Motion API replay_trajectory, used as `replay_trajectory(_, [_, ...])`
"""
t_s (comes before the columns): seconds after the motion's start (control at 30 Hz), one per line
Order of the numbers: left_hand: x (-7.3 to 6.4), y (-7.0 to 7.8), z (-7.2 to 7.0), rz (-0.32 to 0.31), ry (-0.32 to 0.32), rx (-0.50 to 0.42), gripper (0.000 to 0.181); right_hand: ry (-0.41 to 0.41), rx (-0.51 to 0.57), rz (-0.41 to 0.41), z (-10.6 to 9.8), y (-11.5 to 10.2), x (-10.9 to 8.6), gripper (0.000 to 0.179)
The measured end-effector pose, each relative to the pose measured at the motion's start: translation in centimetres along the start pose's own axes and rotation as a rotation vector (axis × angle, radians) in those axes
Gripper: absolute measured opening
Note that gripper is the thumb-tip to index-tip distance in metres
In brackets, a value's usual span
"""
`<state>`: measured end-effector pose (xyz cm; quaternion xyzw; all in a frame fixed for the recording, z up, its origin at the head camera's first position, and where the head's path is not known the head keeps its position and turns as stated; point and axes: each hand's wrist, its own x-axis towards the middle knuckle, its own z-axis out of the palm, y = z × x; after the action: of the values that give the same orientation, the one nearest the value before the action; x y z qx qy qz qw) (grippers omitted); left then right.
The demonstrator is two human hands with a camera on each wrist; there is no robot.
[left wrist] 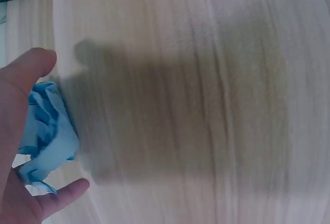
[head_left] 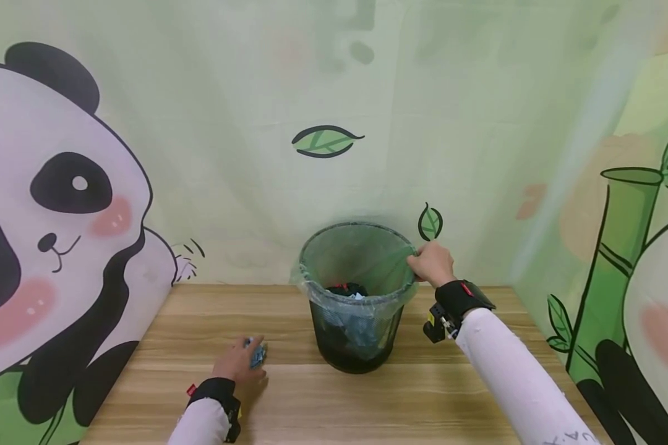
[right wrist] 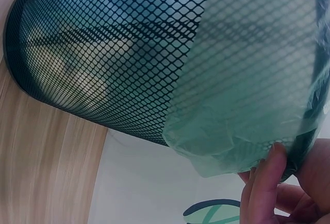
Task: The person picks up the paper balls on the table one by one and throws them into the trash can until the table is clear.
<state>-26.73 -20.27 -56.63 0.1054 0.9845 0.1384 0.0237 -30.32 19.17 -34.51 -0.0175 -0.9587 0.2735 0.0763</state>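
Observation:
My left hand is low over the table, left of the bin, its fingers spread about a crumpled piece of blue paper or cloth. In the left wrist view, the blue crumple lies between the outstretched digits, partly covered by the hand. A black mesh trash can stands upright, lined with a thin green plastic bag folded over its rim. My right hand grips that rim on the right side, fingers curled over the bag's edge.
Inside the bin lie a red-and-black item and some bluish stuff, seen blurred through the mesh. The wooden table runs back to a green wall covering printed with pandas, leaves and bamboo.

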Motion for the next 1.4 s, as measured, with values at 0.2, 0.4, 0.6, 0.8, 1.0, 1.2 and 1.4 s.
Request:
replay_trajectory(0.2, [-0.3,0.4,0.9,-0.025,-0.020,0.011,0.065,0.003,-0.006,-0.010,-0.1,0.1,0.0,0.038])
replay_trajectory(0.4, [-0.9,0.8,1.2,-0.019,0.036,-0.019,0.041,0.012,-0.007,-0.011,0.0,0.1,0.0,0.039])
replay_trajectory(0.6, [-1.3,0.6,0.8,0.012,0.029,-0.014,0.036,0.002,0.003,-0.016,0.1,-0.2,0.0,0.039])
replay_trajectory(0.8, [-1.5,0.4,-0.8,0.057,0.011,-0.063,0.037,0.016,0.008,-0.043,0.0,0.0,-0.2,0.038])
replay_trajectory(1.0, [-1.2,0.1,-3.2,0.131,0.048,-0.053,0.037,0.009,-0.007,-0.037,0.2,0.1,-0.3,0.039])
replay_trajectory(1.2, [-0.6,0.9,-6.8,0.206,0.077,-0.022,0.034,0.011,0.003,-0.037,0.2,0.1,-0.3,0.039])
replay_trajectory(1.4, [0.3,2.4,-10.4,0.229,0.074,-0.020,0.036,0.007,0.000,-0.029,0.1,0.0,-0.3,0.039])
